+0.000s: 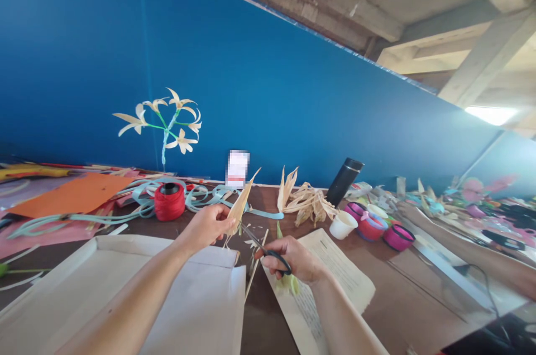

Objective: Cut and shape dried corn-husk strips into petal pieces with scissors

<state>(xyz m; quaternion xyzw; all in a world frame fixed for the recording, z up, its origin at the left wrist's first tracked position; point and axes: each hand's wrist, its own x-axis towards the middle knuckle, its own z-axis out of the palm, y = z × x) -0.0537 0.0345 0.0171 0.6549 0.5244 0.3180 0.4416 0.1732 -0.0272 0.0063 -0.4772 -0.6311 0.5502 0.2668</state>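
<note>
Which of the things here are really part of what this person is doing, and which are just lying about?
Seem part of the job:
- pale husk, held in the left hand
- scissors, held in the right hand
- dry husk pile, probably

Seem just lying about:
- black bottle
- white cup
- orange sheet

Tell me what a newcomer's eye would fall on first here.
Probably the cream-petalled flower spray, bright against the blue partition left of centre. Next, near the middle, the left hand holds a dried husk and the right hand holds scissors close to its lower end. The red spool on the table's left side also stands out.
</note>
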